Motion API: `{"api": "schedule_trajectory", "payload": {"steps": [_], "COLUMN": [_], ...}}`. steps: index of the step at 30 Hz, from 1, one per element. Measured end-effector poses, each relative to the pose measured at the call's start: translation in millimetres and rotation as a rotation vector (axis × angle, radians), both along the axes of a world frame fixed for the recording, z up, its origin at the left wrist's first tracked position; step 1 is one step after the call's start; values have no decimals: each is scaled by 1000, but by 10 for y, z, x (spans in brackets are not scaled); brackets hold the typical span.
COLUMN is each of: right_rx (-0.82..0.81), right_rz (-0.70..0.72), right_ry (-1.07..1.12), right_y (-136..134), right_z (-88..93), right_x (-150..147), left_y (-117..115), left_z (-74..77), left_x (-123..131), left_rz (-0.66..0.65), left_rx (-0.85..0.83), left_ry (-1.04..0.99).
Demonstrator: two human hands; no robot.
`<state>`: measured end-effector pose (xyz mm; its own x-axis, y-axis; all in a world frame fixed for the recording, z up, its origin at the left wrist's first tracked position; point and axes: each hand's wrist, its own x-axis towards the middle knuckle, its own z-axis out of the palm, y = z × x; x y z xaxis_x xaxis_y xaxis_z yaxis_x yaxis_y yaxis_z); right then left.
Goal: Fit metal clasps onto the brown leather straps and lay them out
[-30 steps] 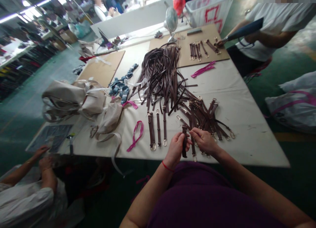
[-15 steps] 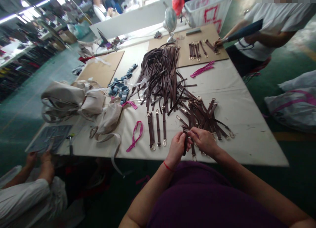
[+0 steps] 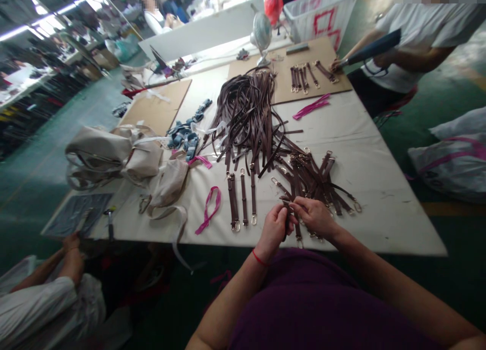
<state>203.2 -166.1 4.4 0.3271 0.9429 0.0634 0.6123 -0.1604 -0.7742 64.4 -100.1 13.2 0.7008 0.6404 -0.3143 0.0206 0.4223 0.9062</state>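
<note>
Head view, left hand (image 3: 272, 229) with red wrist string (image 3: 258, 259) closed around a short brown leather strap (image 3: 285, 221), right hand (image 3: 314, 218) half curled, fingertips (image 3: 296, 203) against the strap's upper end, both hands above the near table edge, beside a heap of clipped straps (image 3: 307, 180) on a white-covered worktable (image 3: 379, 208)

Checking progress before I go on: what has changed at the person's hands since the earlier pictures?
The left hand has moved slightly closer to the right hand. Less of the dark strap they hold now shows below the fingers. Neither hand has let go. The strap piles on the table look unchanged.
</note>
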Motion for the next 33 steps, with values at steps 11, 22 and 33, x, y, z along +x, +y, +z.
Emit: {"api": "schedule_trajectory", "payload": {"steps": [11, 22, 33], "right_rx": [-10, -10, 0], "right_rz": [-27, -135, -83], "right_ry": [87, 716, 973], "right_y": [-4, -96, 199], "right_z": [-21, -287, -266], "right_x": [10, 116, -107], "left_y": [6, 110, 131], "left_z": [51, 43, 41], "left_x": [2, -107, -177], "left_rz": [3, 139, 155], "left_rx": [6, -224, -422], "left_ry": [40, -57, -159]}}
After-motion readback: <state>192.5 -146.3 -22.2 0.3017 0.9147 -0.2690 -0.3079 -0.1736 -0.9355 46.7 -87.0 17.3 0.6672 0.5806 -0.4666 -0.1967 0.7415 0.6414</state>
